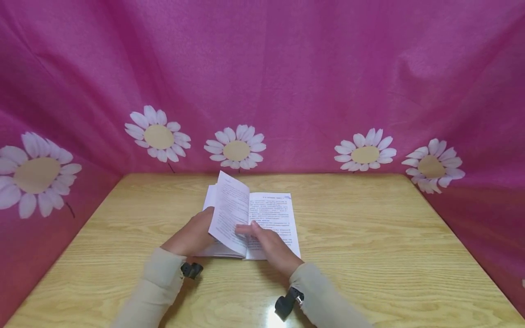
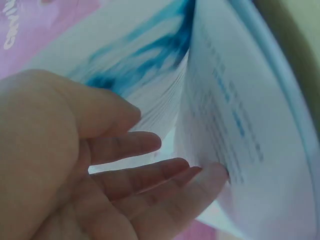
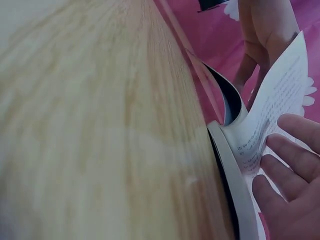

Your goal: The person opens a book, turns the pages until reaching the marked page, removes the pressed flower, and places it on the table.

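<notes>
An open book (image 1: 276,209) with printed text lies on the table, with a raised leaf (image 1: 229,212) standing up over its left half. Partly hidden behind that leaf is my left hand (image 1: 193,234). In the left wrist view its fingers (image 2: 165,200) reach out loosely between the pages, a fingertip against the printed page (image 2: 225,100). My right hand (image 1: 275,246) lies over the right page, its fingers extended left across the book's middle to the raised leaf. The right wrist view has those straight fingers (image 3: 290,170) at the leaf's printed side.
The wooden table (image 1: 369,237) extends around the book on all sides. A pink cloth (image 1: 295,91) with white daisies hangs along its back and sides. Dark straps with small devices (image 1: 285,304) sit at both wrists, by the beige sleeves (image 1: 324,296).
</notes>
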Tool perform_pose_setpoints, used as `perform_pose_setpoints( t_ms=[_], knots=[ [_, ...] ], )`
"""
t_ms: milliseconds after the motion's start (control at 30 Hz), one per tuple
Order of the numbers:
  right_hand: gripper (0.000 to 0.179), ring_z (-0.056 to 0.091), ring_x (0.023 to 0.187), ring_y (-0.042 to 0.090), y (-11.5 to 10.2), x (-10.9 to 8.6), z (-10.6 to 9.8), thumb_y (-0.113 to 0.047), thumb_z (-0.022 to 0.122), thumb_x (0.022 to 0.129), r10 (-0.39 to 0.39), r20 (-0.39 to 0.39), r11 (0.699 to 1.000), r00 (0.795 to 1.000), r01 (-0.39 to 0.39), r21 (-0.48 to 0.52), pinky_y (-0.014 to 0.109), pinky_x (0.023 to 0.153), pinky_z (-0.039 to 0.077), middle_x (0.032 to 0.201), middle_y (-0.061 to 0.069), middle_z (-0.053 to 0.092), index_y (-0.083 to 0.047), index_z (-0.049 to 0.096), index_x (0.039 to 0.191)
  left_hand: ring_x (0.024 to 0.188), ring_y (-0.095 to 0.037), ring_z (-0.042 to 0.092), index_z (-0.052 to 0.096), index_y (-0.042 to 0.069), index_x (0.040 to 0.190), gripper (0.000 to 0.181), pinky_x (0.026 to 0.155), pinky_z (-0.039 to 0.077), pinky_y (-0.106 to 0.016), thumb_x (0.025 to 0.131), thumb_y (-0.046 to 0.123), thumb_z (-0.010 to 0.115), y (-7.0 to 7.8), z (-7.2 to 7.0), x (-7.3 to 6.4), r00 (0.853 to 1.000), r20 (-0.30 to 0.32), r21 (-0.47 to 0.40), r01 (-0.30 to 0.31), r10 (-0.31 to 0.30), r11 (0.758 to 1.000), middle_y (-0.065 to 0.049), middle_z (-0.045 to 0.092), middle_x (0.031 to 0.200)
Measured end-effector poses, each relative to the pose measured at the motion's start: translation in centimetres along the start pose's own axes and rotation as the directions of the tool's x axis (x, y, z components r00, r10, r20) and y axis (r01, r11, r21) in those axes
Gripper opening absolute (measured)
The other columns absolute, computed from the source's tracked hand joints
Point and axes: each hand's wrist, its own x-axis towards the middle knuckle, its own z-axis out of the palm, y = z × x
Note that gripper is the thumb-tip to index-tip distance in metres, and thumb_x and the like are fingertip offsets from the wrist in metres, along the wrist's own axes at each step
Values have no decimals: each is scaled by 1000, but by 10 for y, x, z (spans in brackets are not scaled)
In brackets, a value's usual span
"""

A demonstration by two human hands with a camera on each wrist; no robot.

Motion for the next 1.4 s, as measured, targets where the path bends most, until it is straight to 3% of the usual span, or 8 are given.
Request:
perform_pose_setpoints(
  t_ms=[200,400,533,633,767,900,1133,1400],
  knots=[
    [67,36,136,11,0,0,2,-55,13,102,11,39,1000,999,-12,20,41,114,18,140,-9,52,-19,62,131,123,-30,49,48,10,141,44,101,39,-51,98,18,56,-4,-22,-6,999,-33,95,46,-43,994,-12,54,132],
    [65,32,139,12,1,0,3,-53,11,103,18,81,1000,997,-17,-13,43,115,15,144,-10,47,-20,60,133,130,-35,43,39,1,145,49,106,33,-53,101,20,48,2,-34,-10,987,-132,174,112,-90,978,-19,46,141],
    [66,33,139,12,2,-1,3,-53,12,103,17,89,1000,996,-14,-28,42,115,17,145,-10,47,-20,60,133,128,-32,47,47,-1,138,43,106,35,-49,98,12,53,20,-20,-5,983,-161,206,-57,91,977,-17,52,136],
    [64,32,139,14,2,-1,2,-53,13,103,38,85,999,996,-35,-29,42,115,18,146,-7,45,-18,56,137,126,-27,50,52,-1,134,38,106,37,-44,97,10,52,34,0,1,962,-111,200,-225,250,954,-14,56,133],
    [59,32,139,19,3,-1,1,-46,19,105,95,50,995,994,-96,2,43,115,18,147,2,45,-12,52,140,127,-23,49,51,1,135,37,107,36,-41,100,14,47,45,24,6,946,-20,153,-317,324,936,-12,55,135],
    [58,33,139,21,5,-1,1,-44,23,105,125,42,991,991,-127,51,44,114,18,146,5,45,-6,51,139,128,-20,48,51,1,136,39,107,37,-39,101,17,45,44,35,8,953,1,118,-300,302,947,-10,54,136],
    [64,33,139,18,6,1,3,-53,21,102,141,48,990,989,-142,24,43,114,19,147,1,45,-11,47,143,126,-22,50,52,0,135,42,106,37,-39,101,23,45,35,39,9,971,-21,100,-234,238,967,-10,56,134],
    [71,32,140,20,7,-1,-1,-61,18,99,160,39,987,986,-160,3,45,114,19,148,2,43,-13,46,144,123,-22,53,55,1,132,40,104,39,-40,101,25,46,29,43,13,974,-22,96,-224,227,970,-9,59,129]
  ],
)
